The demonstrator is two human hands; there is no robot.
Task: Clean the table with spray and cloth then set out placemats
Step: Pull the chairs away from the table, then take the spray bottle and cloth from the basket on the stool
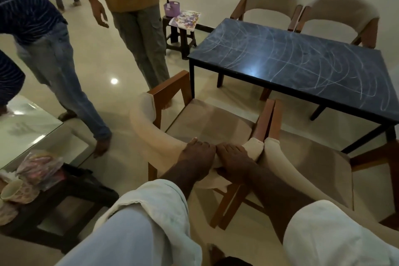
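Note:
The dark blue table stands at the right, its top covered in white chalk-like scribbles. Both my hands grip the cream padded backrest of the nearest chair, side by side: my left hand and my right hand, fingers curled over the top edge. A small brown stool beyond the table's left end carries floral placemats and a purple caddy. No spray bottle or cloth is plainly visible.
A second chair stands tight against the first on its right. Two more chairs sit behind the table by the wall. Two people stand on the glossy floor at left. A glass-topped table and a low dark stand with cups are at lower left.

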